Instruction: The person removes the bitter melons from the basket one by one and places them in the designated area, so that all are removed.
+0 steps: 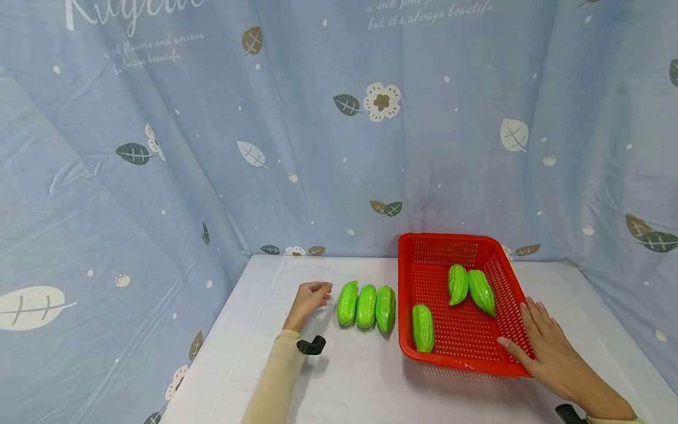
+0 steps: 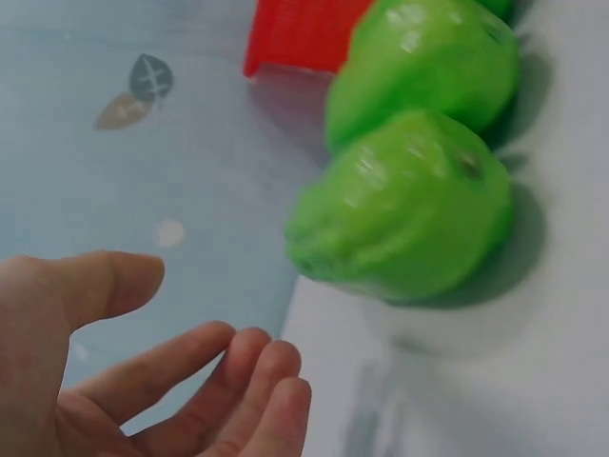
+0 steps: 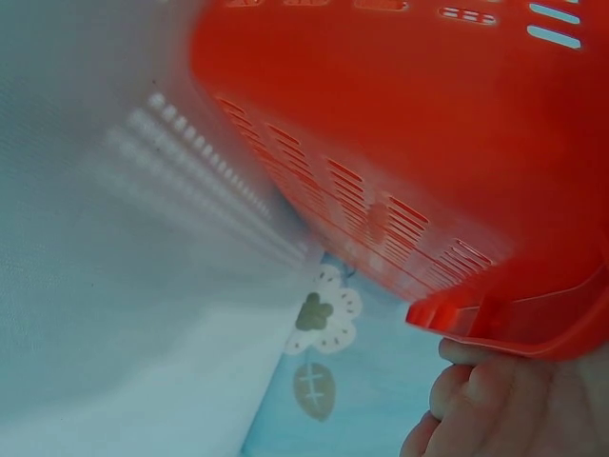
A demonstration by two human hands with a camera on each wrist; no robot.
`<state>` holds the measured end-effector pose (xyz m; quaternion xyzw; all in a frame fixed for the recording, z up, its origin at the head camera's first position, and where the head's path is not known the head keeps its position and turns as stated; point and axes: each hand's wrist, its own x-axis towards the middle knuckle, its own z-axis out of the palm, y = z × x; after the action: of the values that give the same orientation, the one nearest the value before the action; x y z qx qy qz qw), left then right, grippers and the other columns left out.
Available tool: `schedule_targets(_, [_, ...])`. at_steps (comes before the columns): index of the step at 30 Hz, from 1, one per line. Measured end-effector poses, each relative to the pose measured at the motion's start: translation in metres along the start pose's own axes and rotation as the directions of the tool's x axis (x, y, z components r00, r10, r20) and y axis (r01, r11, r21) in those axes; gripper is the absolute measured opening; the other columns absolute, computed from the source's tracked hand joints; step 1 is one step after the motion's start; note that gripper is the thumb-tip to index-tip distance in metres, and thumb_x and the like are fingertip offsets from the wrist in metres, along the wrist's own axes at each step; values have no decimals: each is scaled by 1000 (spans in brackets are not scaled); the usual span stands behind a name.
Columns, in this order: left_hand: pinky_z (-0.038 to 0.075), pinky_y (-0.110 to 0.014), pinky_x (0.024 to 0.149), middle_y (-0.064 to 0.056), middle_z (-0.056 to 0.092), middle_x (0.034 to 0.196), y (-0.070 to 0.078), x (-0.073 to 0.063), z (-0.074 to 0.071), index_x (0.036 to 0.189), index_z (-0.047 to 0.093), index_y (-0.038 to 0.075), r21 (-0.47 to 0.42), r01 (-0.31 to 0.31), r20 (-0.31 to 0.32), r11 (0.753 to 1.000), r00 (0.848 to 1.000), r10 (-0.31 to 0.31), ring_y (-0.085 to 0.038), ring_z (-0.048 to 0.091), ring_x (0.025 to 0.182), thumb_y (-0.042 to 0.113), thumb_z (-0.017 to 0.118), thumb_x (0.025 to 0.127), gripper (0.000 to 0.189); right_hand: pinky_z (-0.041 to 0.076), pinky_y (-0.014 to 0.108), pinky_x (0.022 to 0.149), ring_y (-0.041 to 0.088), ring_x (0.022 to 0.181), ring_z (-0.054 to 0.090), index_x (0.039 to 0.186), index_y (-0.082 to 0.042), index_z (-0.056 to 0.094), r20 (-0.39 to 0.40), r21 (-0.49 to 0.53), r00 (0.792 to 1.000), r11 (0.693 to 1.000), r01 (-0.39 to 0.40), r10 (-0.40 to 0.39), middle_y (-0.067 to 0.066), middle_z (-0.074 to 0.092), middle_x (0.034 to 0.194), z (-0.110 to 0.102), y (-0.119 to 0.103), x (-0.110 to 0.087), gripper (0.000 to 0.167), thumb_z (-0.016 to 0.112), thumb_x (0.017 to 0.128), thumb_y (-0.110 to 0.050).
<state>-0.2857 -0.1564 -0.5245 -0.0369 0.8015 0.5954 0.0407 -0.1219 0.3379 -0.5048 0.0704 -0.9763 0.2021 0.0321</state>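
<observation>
Fingers [image 3: 476, 395] under the red basket's [image 3: 381, 124] rim, touching.

A white table [image 1: 371, 377] stands in a corner enclosed by pale blue fabric sheeting [image 1: 318, 147] that hangs as a backdrop on three sides. The cloth is printed with grey-green leaves [image 1: 346, 104], white leaves [image 1: 514, 135], small white dots and a cream flower [image 1: 382, 102], with lines of white script [image 1: 429, 15] near its top edge. Soft folds and creases run down the fabric. The light is even and diffuse, casting only faint shadows on the tabletop.
</observation>
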Motion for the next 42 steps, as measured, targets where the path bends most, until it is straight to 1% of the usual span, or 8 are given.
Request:
schedule_targets(5, [64, -33, 86, -20, 75, 117, 15, -3, -2, 123, 72, -2, -47, -28, -26, 998, 999, 27, -19, 73, 94, 27, 68, 100, 37, -35, 41, 118, 51, 157, -14, 158, 16, 4, -5, -28, 1000, 1000, -3, 3, 42, 4, 165, 0, -1, 1, 100, 50, 104, -54])
schedule_targets(9, [63, -39, 93, -22, 74, 119, 24, -5, -1, 127, 70, -3, -85, -53, -20, 995, 998, 51, -22, 74, 99, 28, 66, 102, 40, -37, 31, 114, 51, 158, -12, 158, 17, 8, -15, -53, 1000, 999, 1, -2, 41, 6, 165, 0, -2, 0, 99, 50, 104, -54])
schedule_targets(15, [62, -36, 97, -24, 72, 123, 38, -11, 1, 127, 69, -4, -158, -78, 11, 984, 997, 81, -22, 74, 105, 28, 66, 102, 41, -38, 28, 110, 52, 157, -10, 158, 17, 8, -6, -76, 1000, 997, -11, 10, 40, 5, 166, -1, -4, 2, 100, 50, 103, -56])
schedule_targets(21, [62, -33, 96, -25, 72, 122, 59, -16, 7, 126, 69, -4, -266, -133, 19, 955, 989, 143, -18, 74, 101, 24, 67, 102, 37, -39, 28, 110, 52, 157, -12, 158, 17, 7, 5, -76, 1000, 997, -10, 11, 40, 3, 166, 0, -4, 1, 102, 49, 103, -58])
schedule_targets(27, [62, -31, 95, -27, 72, 120, 80, -19, 21, 123, 70, -6, -349, -208, -1, 914, 975, 221, -15, 75, 97, 23, 68, 101, 36, -39, 32, 112, 52, 157, -13, 157, 18, 7, 9, -78, 1000, 997, -11, 11, 41, 2, 166, 1, -1, 0, 103, 49, 103, -59])
schedule_targets(33, [62, -33, 96, -14, 77, 111, 105, -20, 41, 124, 71, -3, -381, -242, 22, 892, 963, 270, -12, 75, 95, 23, 70, 100, 35, -40, 28, 109, 52, 156, -13, 157, 18, 7, 9, -84, 1000, 996, -8, 9, 40, 1, 166, 1, 1, 1, 104, 49, 103, -60])
schedule_targets(39, [61, -33, 98, -27, 72, 123, 133, -19, 61, 124, 71, -2, -384, -276, 72, 881, 942, 327, -16, 76, 101, 19, 69, 100, 32, -40, 27, 107, 54, 156, -10, 157, 18, 6, 6, -82, 1000, 997, -14, 15, 41, 3, 165, 1, 2, 2, 106, 50, 102, -61])
schedule_targets(42, [61, -33, 97, -29, 71, 124, 145, -19, 72, 123, 72, -2, -381, -294, 87, 877, 932, 350, -15, 76, 100, 20, 70, 100, 32, -40, 26, 105, 54, 156, -11, 157, 17, 6, 11, -80, 1000, 997, -18, 19, 42, 4, 165, 1, 2, 3, 106, 51, 101, -61])
